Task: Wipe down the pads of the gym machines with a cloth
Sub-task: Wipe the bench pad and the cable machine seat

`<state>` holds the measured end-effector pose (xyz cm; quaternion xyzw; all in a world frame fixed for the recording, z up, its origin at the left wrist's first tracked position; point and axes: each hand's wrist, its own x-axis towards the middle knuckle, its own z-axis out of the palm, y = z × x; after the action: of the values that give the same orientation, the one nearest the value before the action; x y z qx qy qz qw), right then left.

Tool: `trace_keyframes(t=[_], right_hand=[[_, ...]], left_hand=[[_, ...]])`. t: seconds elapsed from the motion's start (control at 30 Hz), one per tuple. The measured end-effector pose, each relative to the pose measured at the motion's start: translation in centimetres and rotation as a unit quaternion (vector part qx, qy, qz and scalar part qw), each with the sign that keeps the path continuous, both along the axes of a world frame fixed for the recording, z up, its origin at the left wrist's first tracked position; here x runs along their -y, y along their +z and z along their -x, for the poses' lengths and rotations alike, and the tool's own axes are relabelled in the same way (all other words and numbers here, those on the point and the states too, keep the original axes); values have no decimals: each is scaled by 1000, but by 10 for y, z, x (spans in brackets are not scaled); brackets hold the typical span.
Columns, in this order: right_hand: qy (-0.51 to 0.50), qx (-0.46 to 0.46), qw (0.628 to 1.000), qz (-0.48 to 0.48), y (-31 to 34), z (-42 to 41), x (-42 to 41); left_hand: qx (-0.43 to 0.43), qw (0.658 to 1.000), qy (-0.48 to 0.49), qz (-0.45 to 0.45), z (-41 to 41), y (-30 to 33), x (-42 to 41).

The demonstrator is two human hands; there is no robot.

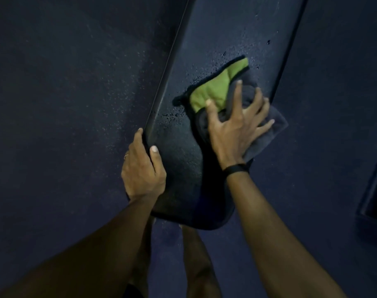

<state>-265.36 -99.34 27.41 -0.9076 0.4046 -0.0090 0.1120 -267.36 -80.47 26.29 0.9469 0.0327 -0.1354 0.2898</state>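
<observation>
Long dark padded bench pad (183,168), running from lower centre to the upper right of the frame, speckled with water droplets around its middle. Crumpled microfibre cloth (215,91), green on one face and dark grey on the other with a black edging, lying on the pad right of centre, its grey part hanging over the pad's right edge. Right hand (235,127) spread wide on the cloth, fingers splayed and bent, pressing the bunched grey folds down against the pad; thin black band (236,168) around that wrist. Left hand (142,168) at centre left gripping the pad's left edge, thumb on top and fingers curled round the side, a thin ring (126,156) on one finger. Dark speckled floor (65,93) filling the left and right of the frame. Dark box-like object (374,190) at the right edge, too dim to identify.
</observation>
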Motion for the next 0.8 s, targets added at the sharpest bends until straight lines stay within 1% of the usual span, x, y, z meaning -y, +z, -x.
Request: trace_keyframes(t=[0.1, 0.17, 0.23, 0.27, 0.37, 0.43, 0.53, 0.6, 0.7, 0.8], right_hand=[[88, -7, 996, -11, 12, 58, -40], [106, -8, 994, -26, 17, 112, -65], [76, 8, 996, -42, 16, 151, -72], [40, 29, 997, -57, 13, 157, -66], [-101, 95, 983, -122, 4, 126, -31], [-151, 114, 971, -146, 1, 95, -5], [-171, 144, 963, -152, -3, 67, 28], [-165, 153, 963, -148, -5, 69, 28], [-164, 148, 966, -135, -2, 113, -12], [-210, 162, 946, -189, 10, 164, -59]], left_hand=[[5, 1000, -2, -7, 1, -1, 0], [6, 1000, -6, -10, 0, -1, 0], [2, 1000, -5, -12, 0, -1, 2], [-2, 1000, -3, -13, 0, -1, 2], [-2, 1000, 1, -14, 0, -1, 3], [-5, 1000, 5, -15, -1, -1, 3], [-9, 1000, 4, -18, -1, -1, 4], [-7, 1000, -5, -25, 0, -3, 4], [-16, 1000, -2, -24, 1, -2, 0], [-17, 1000, -7, -19, -1, 1, 2]])
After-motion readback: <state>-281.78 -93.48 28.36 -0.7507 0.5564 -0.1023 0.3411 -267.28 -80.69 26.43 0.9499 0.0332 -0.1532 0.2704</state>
